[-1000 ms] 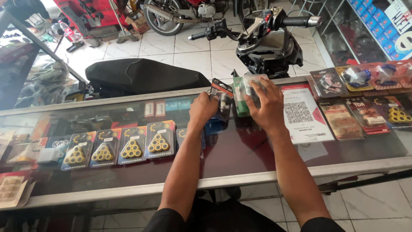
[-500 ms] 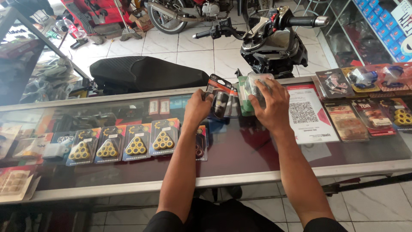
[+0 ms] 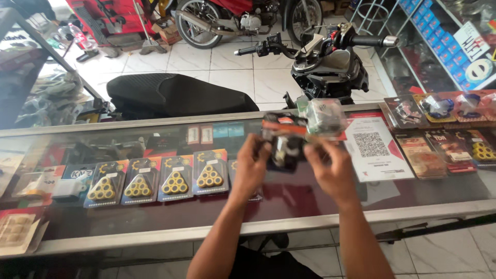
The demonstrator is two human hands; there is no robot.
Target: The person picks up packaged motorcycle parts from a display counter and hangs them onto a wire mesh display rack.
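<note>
A scooter fills the upper middle of the frame: its black seat [image 3: 175,95] stretches left and its handlebar [image 3: 315,45] sits upper right, on a white tiled floor [image 3: 206,64]. A second motorbike [image 3: 243,18] stands along the top edge. Below them a long glass worktop [image 3: 155,217] runs across the whole frame, with a display case under the glass. Inside the case at left lies a row of carded packs of yellow rollers [image 3: 157,181], and at the far right more blister packs [image 3: 449,129] lie spread out. A white printed sheet [image 3: 374,147] lies flat on the glass, just right of the hands.

Both hands are raised above the worktop near the middle of the frame. The left hand [image 3: 250,168] is curled closed, thumb and fingers pinching the lower left edge of a dark blister pack [image 3: 281,142] with a red top strip. The right hand [image 3: 333,173] is likewise closed on the pack's right side from below, and its fingers also seem to hold a clear wrapped part [image 3: 325,116] that sticks up beside the pack.

The dark pack lies between the two hands, up and away from both palms, its long side running top to bottom, tilted a little. Each hand is equally close, both touching it. The clear wrapped part lies nearer the right hand, above its fingertips.
</note>
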